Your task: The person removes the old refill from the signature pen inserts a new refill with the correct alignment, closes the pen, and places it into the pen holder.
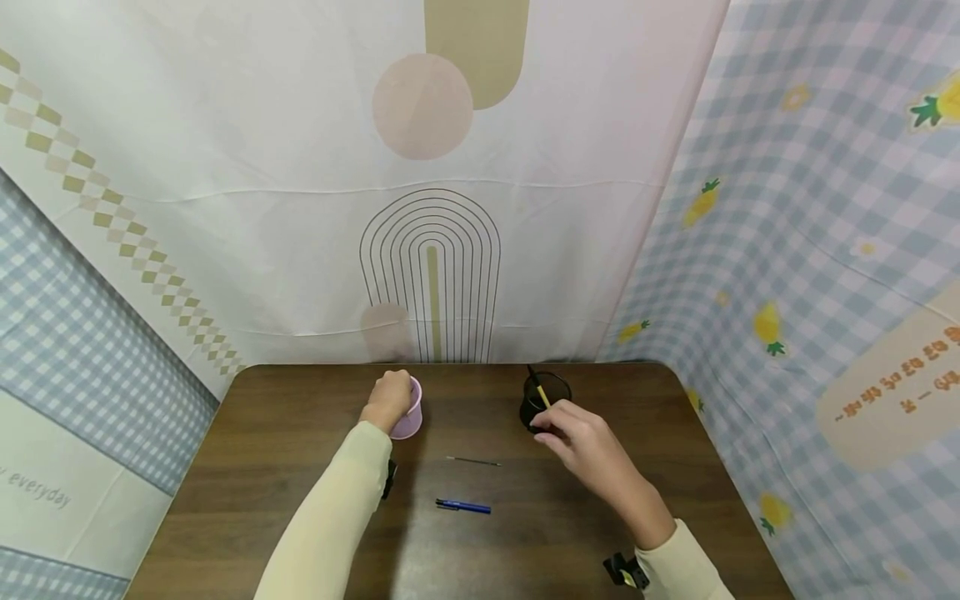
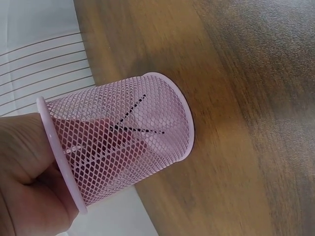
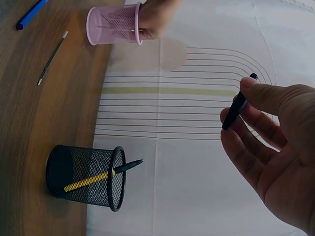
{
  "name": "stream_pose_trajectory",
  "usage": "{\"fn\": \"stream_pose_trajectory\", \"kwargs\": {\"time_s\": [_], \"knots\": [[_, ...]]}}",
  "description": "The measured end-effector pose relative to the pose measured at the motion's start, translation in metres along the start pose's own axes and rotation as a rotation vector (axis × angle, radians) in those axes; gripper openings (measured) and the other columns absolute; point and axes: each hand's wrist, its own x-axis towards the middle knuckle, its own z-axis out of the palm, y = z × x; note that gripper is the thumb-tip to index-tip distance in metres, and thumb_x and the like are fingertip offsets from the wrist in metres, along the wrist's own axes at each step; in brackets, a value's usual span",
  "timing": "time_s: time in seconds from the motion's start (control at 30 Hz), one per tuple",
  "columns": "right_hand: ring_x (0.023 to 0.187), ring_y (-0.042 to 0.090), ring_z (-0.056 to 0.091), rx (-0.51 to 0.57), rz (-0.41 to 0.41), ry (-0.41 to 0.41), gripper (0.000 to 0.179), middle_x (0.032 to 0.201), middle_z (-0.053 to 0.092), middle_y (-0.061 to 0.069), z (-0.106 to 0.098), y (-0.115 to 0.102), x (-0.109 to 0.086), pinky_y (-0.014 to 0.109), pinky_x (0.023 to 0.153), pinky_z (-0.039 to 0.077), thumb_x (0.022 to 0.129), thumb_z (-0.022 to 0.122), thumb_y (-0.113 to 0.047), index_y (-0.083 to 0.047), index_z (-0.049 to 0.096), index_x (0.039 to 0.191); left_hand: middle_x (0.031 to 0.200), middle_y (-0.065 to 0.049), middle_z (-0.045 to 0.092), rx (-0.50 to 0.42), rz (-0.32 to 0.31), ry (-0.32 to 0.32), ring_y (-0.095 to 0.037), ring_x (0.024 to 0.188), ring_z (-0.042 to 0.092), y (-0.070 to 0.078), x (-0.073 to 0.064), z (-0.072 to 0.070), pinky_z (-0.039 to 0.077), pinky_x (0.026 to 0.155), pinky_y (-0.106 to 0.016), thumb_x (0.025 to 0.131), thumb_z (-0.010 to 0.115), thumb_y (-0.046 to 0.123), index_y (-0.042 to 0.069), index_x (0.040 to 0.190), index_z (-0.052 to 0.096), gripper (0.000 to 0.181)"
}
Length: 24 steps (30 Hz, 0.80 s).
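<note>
My left hand (image 1: 390, 398) reaches into the pink mesh pen holder (image 2: 123, 137), its fingers inside past the rim. Two thin dark sticks (image 2: 132, 109) show through the mesh beside those fingers; I cannot tell whether the fingers grip them. The holder stands on the table towards the back. My right hand (image 3: 275, 142) pinches a short black pen cap (image 3: 237, 105) between thumb and fingers, in front of the black mesh pen holder (image 1: 530, 408). In that holder leans a yellow pen (image 3: 86, 182), its black tapered end sticking out over the rim.
A blue pen (image 1: 462, 506) lies on the brown wooden table (image 1: 525, 542) between my forearms. Behind it lies a thin pen refill (image 1: 474, 461). Printed cloth (image 1: 300, 267) hangs right at the table's back edge, with checked cloth (image 1: 750, 208) along the right side.
</note>
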Motion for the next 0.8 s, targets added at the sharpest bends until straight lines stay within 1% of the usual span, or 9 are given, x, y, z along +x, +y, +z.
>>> {"fn": "stream_pose_trajectory", "kwargs": {"time_s": [0.27, 0.4, 0.53, 0.73, 0.8], "knots": [[0.082, 0.004, 0.064, 0.000, 0.000, -0.009, 0.023, 0.098, 0.069, -0.006, 0.0002, 0.0000, -0.0005, 0.019, 0.067, 0.054, 0.083, 0.084, -0.005, -0.016, 0.073, 0.100, 0.098, -0.027, 0.071, -0.009, -0.007, -0.018, -0.039, 0.087, 0.072, 0.0003, 0.0004, -0.0010, 0.059, 0.071, -0.046, 0.092, 0.053, -0.004, 0.001, 0.080, 0.063, 0.016], [0.082, 0.003, 0.064, 0.002, -0.002, -0.007, 0.022, 0.098, 0.069, -0.006, 0.0002, -0.0004, -0.0009, 0.019, 0.067, 0.054, 0.083, 0.083, -0.006, -0.016, 0.073, 0.100, 0.099, -0.027, 0.071, -0.022, -0.012, -0.013, -0.040, 0.088, 0.073, 0.0016, -0.0006, -0.0014, 0.059, 0.072, -0.048, 0.094, 0.051, -0.002, 0.000, 0.082, 0.064, 0.018], [0.082, 0.004, 0.064, 0.001, -0.008, -0.005, 0.023, 0.099, 0.069, -0.006, 0.0004, -0.0004, -0.0012, 0.020, 0.067, 0.055, 0.083, 0.084, -0.005, -0.016, 0.073, 0.100, 0.101, -0.029, 0.072, -0.025, -0.024, -0.008, -0.043, 0.091, 0.073, 0.0013, -0.0013, -0.0006, 0.060, 0.074, -0.050, 0.092, 0.051, -0.002, 0.000, 0.080, 0.064, 0.018], [0.082, 0.004, 0.064, 0.000, -0.009, -0.006, 0.025, 0.098, 0.069, -0.006, 0.0001, -0.0002, -0.0011, 0.019, 0.067, 0.055, 0.081, 0.084, -0.003, -0.016, 0.073, 0.100, 0.100, -0.027, 0.071, -0.038, -0.028, -0.016, -0.039, 0.089, 0.072, 0.0011, -0.0017, -0.0027, 0.059, 0.073, -0.048, 0.093, 0.048, -0.002, 0.001, 0.081, 0.062, 0.019], [0.081, 0.004, 0.064, 0.001, -0.009, -0.005, 0.026, 0.098, 0.069, -0.006, -0.0002, -0.0003, -0.0010, 0.019, 0.067, 0.054, 0.081, 0.085, -0.003, -0.016, 0.073, 0.100, 0.098, -0.027, 0.070, -0.032, -0.023, -0.018, -0.039, 0.088, 0.072, 0.0014, -0.0011, -0.0036, 0.058, 0.072, -0.048, 0.091, 0.049, -0.003, 0.000, 0.080, 0.062, 0.018]]}}
